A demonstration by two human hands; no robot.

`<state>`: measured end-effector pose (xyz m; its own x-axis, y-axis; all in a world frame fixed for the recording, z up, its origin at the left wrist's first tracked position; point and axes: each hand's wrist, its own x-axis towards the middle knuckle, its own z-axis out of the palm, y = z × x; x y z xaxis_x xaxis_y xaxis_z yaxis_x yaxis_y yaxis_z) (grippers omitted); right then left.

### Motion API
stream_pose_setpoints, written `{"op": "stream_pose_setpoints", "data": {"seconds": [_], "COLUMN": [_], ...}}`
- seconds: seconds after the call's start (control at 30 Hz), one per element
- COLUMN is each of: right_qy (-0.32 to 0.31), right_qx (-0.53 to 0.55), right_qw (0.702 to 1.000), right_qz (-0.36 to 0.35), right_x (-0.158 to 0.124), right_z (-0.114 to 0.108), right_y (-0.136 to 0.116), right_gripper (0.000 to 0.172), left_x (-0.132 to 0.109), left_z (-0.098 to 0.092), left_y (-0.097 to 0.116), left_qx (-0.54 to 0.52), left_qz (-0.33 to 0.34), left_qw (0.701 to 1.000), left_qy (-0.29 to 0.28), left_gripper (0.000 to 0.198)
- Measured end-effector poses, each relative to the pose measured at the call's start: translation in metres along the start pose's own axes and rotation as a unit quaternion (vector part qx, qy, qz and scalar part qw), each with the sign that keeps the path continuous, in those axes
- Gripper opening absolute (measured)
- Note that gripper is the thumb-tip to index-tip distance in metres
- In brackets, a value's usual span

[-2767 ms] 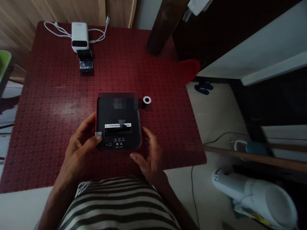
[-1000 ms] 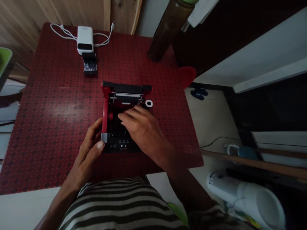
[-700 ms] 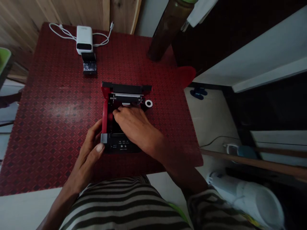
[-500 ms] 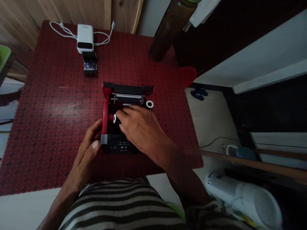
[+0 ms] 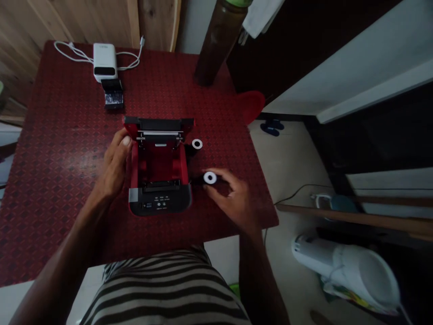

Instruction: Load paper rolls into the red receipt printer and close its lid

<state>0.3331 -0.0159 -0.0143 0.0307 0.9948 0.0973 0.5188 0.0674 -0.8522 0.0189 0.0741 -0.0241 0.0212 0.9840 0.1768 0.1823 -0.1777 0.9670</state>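
Observation:
A small red and black printer (image 5: 160,196) sits on the table with its lid (image 5: 158,124) tilted up. Its red inner bay (image 5: 161,162) shows no roll inside. My left hand (image 5: 115,158) is at the printer's left side, its thumb and fingers against the lid's left corner. To the right of the printer, my right hand (image 5: 233,194) has thumb and forefinger around a small roll (image 5: 210,178) with a white end face and dark side. A second such roll (image 5: 197,144) stands beside the printer's right rear side.
Farther back on the red patterned table (image 5: 67,135) lie a white power bank (image 5: 105,58) with cable and a small dark printed piece (image 5: 114,98). A tall dark bottle (image 5: 216,45) and a red round object (image 5: 250,106) are at the far right.
My right hand has come out of the printer's bay and moved right with the roll. My left hand has slid from the printer's front left up to the lid corner.

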Motion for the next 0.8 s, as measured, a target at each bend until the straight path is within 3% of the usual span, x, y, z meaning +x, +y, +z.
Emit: {"op": "stream_pose_setpoints", "data": {"seconds": [0.13, 0.23, 0.33, 0.47, 0.57, 0.63, 0.7, 0.8], "right_qy": [-0.055, -0.065, -0.096, -0.156, -0.090, -0.020, 0.003, -0.017], "right_qx": [0.017, 0.022, 0.036, 0.110, 0.147, 0.121, 0.077, 0.030], "right_qw": [0.998, 0.998, 0.995, 0.980, 0.983, 0.991, 0.997, 0.999], "right_qz": [0.002, 0.000, 0.017, 0.062, 0.065, 0.047, 0.033, 0.032], "right_x": [-0.002, -0.004, -0.008, -0.007, 0.014, 0.037, 0.060, 0.088], "right_z": [0.029, 0.030, 0.016, -0.018, -0.034, -0.029, -0.012, 0.019], "right_y": [0.013, 0.014, 0.014, 0.010, 0.007, 0.009, 0.014, 0.022], "right_gripper": [0.033, 0.039, 0.055, 0.078, 0.054, 0.037, 0.037, 0.045], "left_x": [0.009, 0.005, 0.001, -0.002, -0.004, -0.006, -0.007, -0.008], "left_z": [0.014, 0.016, 0.012, 0.010, 0.013, 0.015, 0.016, 0.017], "left_y": [0.003, 0.003, 0.004, 0.004, 0.005, 0.006, 0.008, 0.009], "left_qx": [0.003, 0.005, 0.023, 0.012, 0.016, 0.016, 0.002, -0.011], "left_qz": [0.042, 0.038, 0.039, 0.037, 0.031, 0.025, 0.018, 0.008], "left_qw": [0.999, 0.999, 0.999, 0.999, 0.999, 1.000, 1.000, 1.000], "left_qy": [-0.021, -0.017, -0.008, -0.002, -0.002, 0.001, 0.007, 0.015], "left_gripper": [0.069, 0.066, 0.065, 0.058, 0.056, 0.056, 0.055, 0.055]}}
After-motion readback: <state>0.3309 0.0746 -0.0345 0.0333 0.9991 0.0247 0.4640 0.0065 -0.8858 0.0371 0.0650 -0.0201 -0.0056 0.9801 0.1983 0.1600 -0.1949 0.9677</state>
